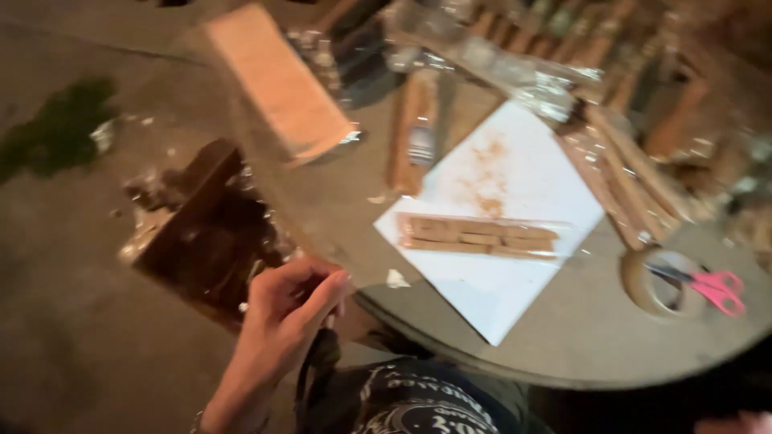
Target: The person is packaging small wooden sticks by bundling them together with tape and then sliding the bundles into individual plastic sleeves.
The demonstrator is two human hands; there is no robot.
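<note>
The left hand (285, 309) pinches the near corner of a clear plastic sheet (322, 205), fingers clenched on its edge just off the round counter (579, 337). It would do best kept taut and lifted evenly, clear of the clear-wrapped brown bars (478, 235) on white paper (515, 161). The right hand is hardly visible.

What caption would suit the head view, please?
Left hand at the round table's edge, near a clear packet on white paper.
</note>
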